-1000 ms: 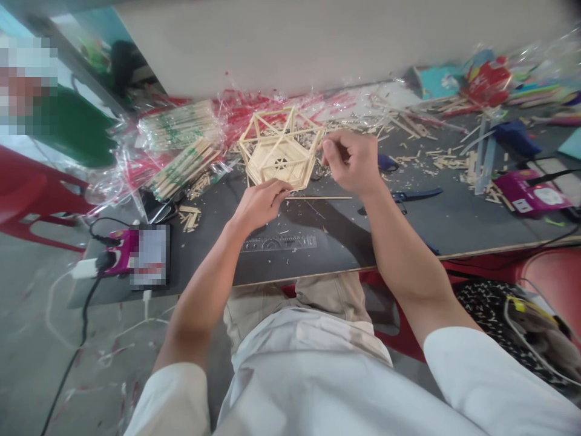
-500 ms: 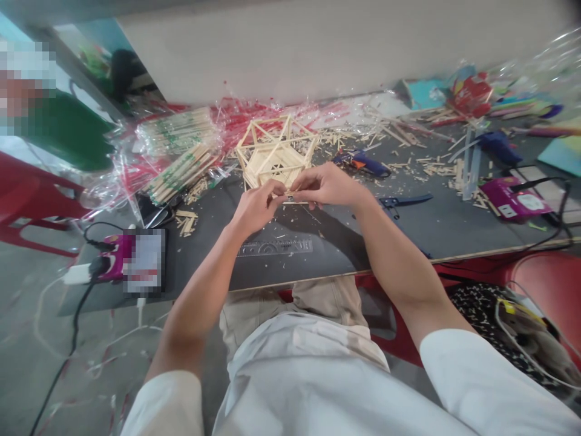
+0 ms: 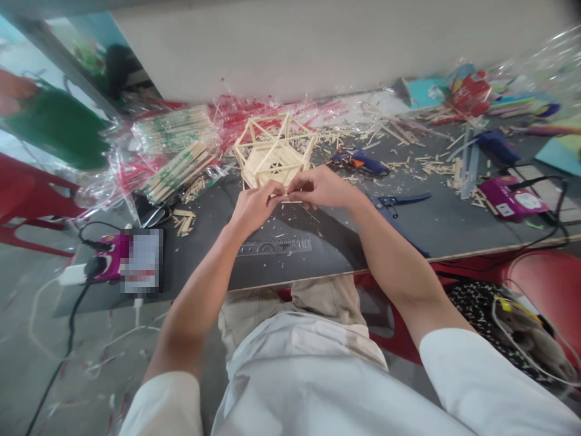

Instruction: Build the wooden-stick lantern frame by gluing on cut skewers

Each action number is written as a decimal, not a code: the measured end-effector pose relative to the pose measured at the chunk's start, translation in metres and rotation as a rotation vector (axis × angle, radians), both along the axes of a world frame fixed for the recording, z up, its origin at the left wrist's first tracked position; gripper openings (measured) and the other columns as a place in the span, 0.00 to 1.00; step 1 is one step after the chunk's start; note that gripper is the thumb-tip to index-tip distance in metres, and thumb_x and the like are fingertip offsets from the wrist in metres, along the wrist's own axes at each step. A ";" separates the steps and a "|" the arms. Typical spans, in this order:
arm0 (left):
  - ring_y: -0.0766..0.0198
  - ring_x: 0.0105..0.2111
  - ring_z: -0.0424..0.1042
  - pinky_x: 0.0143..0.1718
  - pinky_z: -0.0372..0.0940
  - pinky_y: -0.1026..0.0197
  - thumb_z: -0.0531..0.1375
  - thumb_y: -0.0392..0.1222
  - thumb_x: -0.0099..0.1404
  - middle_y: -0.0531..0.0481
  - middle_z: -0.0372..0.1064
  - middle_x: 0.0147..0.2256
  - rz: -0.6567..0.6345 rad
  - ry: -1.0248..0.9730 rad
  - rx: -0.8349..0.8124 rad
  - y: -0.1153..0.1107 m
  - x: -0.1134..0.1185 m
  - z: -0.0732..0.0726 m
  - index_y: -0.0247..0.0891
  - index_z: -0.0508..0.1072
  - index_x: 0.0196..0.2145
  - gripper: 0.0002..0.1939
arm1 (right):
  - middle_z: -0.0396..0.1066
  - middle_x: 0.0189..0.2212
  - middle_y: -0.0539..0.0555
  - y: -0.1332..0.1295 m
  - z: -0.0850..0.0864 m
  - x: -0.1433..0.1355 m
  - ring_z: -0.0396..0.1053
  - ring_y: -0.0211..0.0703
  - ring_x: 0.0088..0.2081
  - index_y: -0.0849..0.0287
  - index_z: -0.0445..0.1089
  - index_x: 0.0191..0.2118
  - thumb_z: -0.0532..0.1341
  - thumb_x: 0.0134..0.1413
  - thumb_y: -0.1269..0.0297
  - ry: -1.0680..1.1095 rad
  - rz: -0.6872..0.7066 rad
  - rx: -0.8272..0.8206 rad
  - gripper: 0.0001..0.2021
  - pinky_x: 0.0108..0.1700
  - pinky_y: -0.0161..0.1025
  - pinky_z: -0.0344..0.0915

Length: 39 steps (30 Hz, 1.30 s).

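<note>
A six-sided frame of pale wooden sticks [image 3: 275, 145] stands on the dark table in front of me, with a layered stick base inside. Both hands meet at its near side. My left hand [image 3: 257, 203] has thumb and forefinger pinched at the near edge. Right against it, my right hand [image 3: 318, 186] pinches at the same spot, its fingertips almost touching the left ones. Whatever lies between the fingertips is too small and covered to make out. Just below the hands, a clear plastic ruler [image 3: 276, 245] lies flat on the table.
Bundled wooden sticks [image 3: 181, 172] lie at left beside crumpled plastic wrap. A blue glue gun [image 3: 363, 162] and a dark blue cutter tool [image 3: 402, 200] rest at right among stick offcuts. Purple power strips [image 3: 512, 197] with cables sit near the right end. A person in green [image 3: 59, 124] is at far left.
The hands keep their pinch at the frame's near edge, with the right fingers shifted slightly. The whole view has moved a little, and the person at left has shifted.
</note>
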State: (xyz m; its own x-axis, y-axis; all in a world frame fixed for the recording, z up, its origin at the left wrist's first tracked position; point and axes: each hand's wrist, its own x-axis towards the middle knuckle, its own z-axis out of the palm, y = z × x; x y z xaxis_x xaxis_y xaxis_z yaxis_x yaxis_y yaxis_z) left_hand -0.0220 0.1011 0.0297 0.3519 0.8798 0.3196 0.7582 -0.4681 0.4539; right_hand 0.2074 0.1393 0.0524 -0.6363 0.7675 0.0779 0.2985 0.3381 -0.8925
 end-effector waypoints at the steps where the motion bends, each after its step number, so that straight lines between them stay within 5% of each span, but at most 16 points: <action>1: 0.63 0.35 0.80 0.41 0.69 0.60 0.65 0.44 0.73 0.51 0.82 0.38 -0.003 0.000 0.018 0.000 0.000 -0.001 0.43 0.75 0.45 0.06 | 0.72 0.19 0.46 -0.001 0.002 0.001 0.68 0.37 0.18 0.56 0.77 0.35 0.70 0.55 0.59 -0.014 0.007 0.017 0.07 0.21 0.36 0.65; 5: 0.65 0.31 0.78 0.36 0.67 0.62 0.63 0.50 0.75 0.51 0.81 0.34 0.021 -0.040 0.122 -0.002 0.001 -0.003 0.42 0.76 0.42 0.09 | 0.75 0.24 0.48 -0.006 0.014 0.011 0.69 0.37 0.20 0.55 0.77 0.33 0.69 0.56 0.58 -0.049 -0.030 0.161 0.07 0.26 0.38 0.67; 12: 0.65 0.27 0.75 0.34 0.65 0.61 0.60 0.53 0.76 0.51 0.76 0.26 0.050 -0.009 0.129 -0.001 0.001 -0.006 0.40 0.77 0.41 0.14 | 0.77 0.33 0.53 0.004 0.011 0.019 0.70 0.42 0.30 0.52 0.76 0.37 0.65 0.64 0.54 0.022 -0.456 0.601 0.08 0.38 0.44 0.72; 18: 0.66 0.24 0.73 0.29 0.62 0.63 0.60 0.52 0.75 0.52 0.76 0.24 -0.010 0.031 0.195 0.002 0.000 -0.012 0.39 0.78 0.38 0.15 | 0.74 0.41 0.58 0.016 -0.010 0.010 0.74 0.48 0.37 0.52 0.74 0.40 0.62 0.70 0.55 -0.058 -0.395 0.729 0.09 0.44 0.50 0.75; 27: 0.67 0.23 0.72 0.29 0.61 0.64 0.63 0.50 0.73 0.53 0.75 0.23 0.003 -0.018 0.220 0.003 -0.002 -0.010 0.40 0.80 0.37 0.12 | 0.74 0.41 0.57 0.019 -0.014 0.013 0.73 0.47 0.36 0.51 0.74 0.41 0.62 0.70 0.54 -0.042 -0.393 0.741 0.08 0.43 0.50 0.76; 39: 0.71 0.20 0.67 0.27 0.62 0.65 0.61 0.58 0.74 0.57 0.67 0.20 0.223 -0.458 0.459 0.019 -0.020 0.000 0.41 0.73 0.32 0.19 | 0.75 0.43 0.58 0.017 -0.011 0.015 0.73 0.46 0.35 0.50 0.75 0.40 0.63 0.69 0.54 0.006 -0.385 0.722 0.08 0.39 0.50 0.76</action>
